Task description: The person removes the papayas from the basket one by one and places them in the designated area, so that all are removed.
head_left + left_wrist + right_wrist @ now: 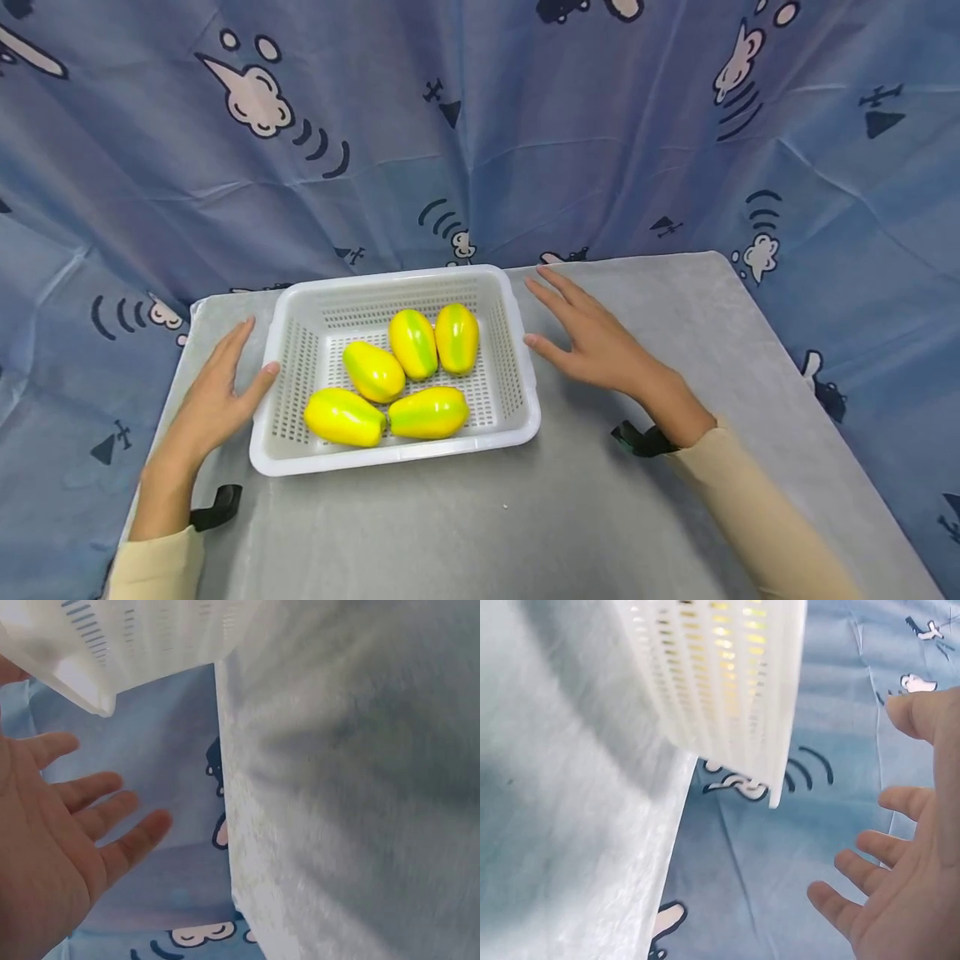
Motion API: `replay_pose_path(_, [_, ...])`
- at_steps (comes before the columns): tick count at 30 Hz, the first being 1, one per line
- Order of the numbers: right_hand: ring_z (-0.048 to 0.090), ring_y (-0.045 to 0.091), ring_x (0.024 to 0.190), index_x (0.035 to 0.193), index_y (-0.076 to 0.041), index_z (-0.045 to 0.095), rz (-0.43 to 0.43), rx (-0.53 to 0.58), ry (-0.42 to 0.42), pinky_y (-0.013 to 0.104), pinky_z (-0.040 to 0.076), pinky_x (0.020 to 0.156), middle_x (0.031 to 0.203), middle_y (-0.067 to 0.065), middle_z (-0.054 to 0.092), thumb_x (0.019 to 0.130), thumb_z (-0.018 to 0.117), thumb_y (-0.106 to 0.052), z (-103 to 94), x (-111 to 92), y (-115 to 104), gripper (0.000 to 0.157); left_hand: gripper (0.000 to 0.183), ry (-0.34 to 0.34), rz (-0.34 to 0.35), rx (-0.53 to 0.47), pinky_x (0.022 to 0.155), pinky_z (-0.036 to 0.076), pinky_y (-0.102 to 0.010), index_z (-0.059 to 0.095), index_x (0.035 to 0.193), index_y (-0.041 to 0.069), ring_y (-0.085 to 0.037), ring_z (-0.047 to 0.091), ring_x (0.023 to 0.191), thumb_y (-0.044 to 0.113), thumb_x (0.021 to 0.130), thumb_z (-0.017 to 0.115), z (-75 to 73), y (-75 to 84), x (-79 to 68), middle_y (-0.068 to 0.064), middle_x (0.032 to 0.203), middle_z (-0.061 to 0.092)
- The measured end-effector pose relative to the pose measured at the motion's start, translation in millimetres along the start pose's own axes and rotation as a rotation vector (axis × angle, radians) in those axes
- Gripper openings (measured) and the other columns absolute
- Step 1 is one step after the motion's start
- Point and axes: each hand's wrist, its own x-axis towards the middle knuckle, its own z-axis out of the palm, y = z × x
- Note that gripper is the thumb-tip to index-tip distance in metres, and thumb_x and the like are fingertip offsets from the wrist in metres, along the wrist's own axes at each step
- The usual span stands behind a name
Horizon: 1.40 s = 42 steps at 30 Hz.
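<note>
Both hands beside basket edges

Soft shadows, hazy wrist views

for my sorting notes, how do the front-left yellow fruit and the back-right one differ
The front-left fruit lies roughly lengthwise in the basket; the back-right fruit lies crosswise. The front-left fruit looks mostly yellow; the back-right fruit shows a broad greenish band. Both are glossy and elongated.
</note>
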Motion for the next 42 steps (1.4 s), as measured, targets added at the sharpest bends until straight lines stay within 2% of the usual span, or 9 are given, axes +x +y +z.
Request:
replay_pose_path(11, [0.032, 0.036, 0.161, 0.168, -0.022, 0.031, -0.101, 0.039, -0.151, 0.065, 0.042, 0.122, 0.177, 0.009, 0.021, 0.103, 0.066, -0.044, -2.0, 18, -31, 0.077, 0.079, 0.028, -0.007, -0.197, 0.108, 0.044, -0.072, 0.018, 0.171, 0.015, -0.057, 0.043, 0.146, 0.031, 0.108, 0.062, 10.3, 5.0, -3.1, -0.027, 0.17, 0.031])
replay_pose_path(16, [0.035, 0.034, 0.16, 0.167, -0.021, 0.035, -0.12, 0.036, -0.209, 0.063, 0.044, 0.121, 0.175, 0.008, 0.026, 0.103, 0.065, -0.045, -1.0, 27, -44, 0.074, 0.076, 0.046, 0.002, -0.278, 0.097, 0.057, -0.014, 0.022, 0.17, 0.016, -0.051, 0.05, 0.143, 0.026, 0.107, 0.063, 15.9, 6.7, -5.2, -0.026, 0.168, 0.035])
replay_pose_path(18, [0.039, 0.035, 0.158, 0.166, -0.021, 0.037, -0.121, 0.031, -0.231, 0.062, 0.046, 0.12, 0.175, 0.008, 0.029, 0.103, 0.065, -0.046, 0.4, 31, -49, 0.073, 0.073, 0.049, 0.011, -0.301, 0.085, 0.048, 0.001, 0.025, 0.169, 0.015, -0.027, 0.06, 0.139, 0.023, 0.107, 0.064, 18.9, 6.0, -5.8, -0.028, 0.165, 0.04])
replay_pose_path(23, [0.047, 0.033, 0.152, 0.164, -0.022, 0.04, -0.122, 0.034, -0.28, 0.058, 0.05, 0.117, 0.172, 0.007, 0.036, 0.103, 0.066, -0.044, 3.9, 36, -57, 0.07, 0.07, 0.063, 0.026, -0.307, 0.085, 0.046, 0.001, 0.031, 0.167, 0.013, 0.027, 0.044, 0.117, 0.021, 0.106, 0.065, 24.7, 2.8, -5.7, -0.03, 0.158, 0.048])
replay_pose_path(26, [0.05, 0.031, 0.151, 0.164, -0.023, 0.04, -0.129, 0.036, -0.301, 0.056, 0.051, 0.117, 0.17, 0.006, 0.038, 0.103, 0.066, -0.042, 5.1, 39, -61, 0.069, 0.073, 0.061, 0.018, -0.326, 0.088, 0.043, 0.003, 0.028, 0.168, 0.012, 0.007, 0.055, 0.13, 0.021, 0.106, 0.066, 25.4, 4.0, -3.3, -0.029, 0.16, 0.046])
replay_pose_path(31, [0.052, 0.028, 0.148, 0.162, -0.027, 0.044, -0.149, 0.043, -0.333, 0.054, 0.052, 0.117, 0.168, 0.004, 0.042, 0.102, 0.068, -0.044, 9.6, 48, -71, 0.067, 0.08, 0.036, -0.021, -0.413, 0.084, 0.05, -0.002, 0.017, 0.17, 0.007, -0.054, 0.05, 0.141, 0.017, 0.106, 0.064, 25.3, 8.9, 0.2, -0.032, 0.162, 0.039])
replay_pose_path(35, [0.051, 0.024, 0.149, 0.162, -0.026, 0.044, -0.175, 0.036, -0.374, 0.05, 0.049, 0.12, 0.167, 0.002, 0.043, 0.103, 0.067, -0.044, 15.5, 55, -78, 0.066, 0.078, 0.022, -0.056, -0.447, 0.079, 0.056, -0.008, 0.016, 0.17, 0.007, -0.058, 0.05, 0.139, 0.015, 0.107, 0.061, 26.3, 10.9, 0.0, -0.033, 0.163, 0.038])
replay_pose_path(37, [0.049, 0.023, 0.151, 0.163, -0.025, 0.043, -0.183, 0.036, -0.397, 0.048, 0.047, 0.122, 0.167, 0.001, 0.043, 0.104, 0.066, -0.044, 18.7, 57, -80, 0.066, 0.076, 0.013, -0.073, -0.464, 0.081, 0.057, -0.01, 0.016, 0.17, 0.007, -0.051, 0.054, 0.139, 0.016, 0.108, 0.06, 26.4, 11.9, -1.0, -0.032, 0.164, 0.038])
replay_pose_path(42, [0.048, 0.024, 0.152, 0.161, -0.02, 0.045, -0.194, 0.059, -0.443, 0.048, 0.045, 0.124, 0.166, 0.004, 0.045, 0.103, 0.067, -0.04, 25.5, 64, -85, 0.065, 0.07, -0.026, -0.085, -0.542, 0.081, 0.059, -0.012, 0.02, 0.167, 0.0, 0.003, 0.064, 0.116, 0.018, 0.11, 0.056, 26.2, 10.9, -2.2, -0.036, 0.161, 0.039])
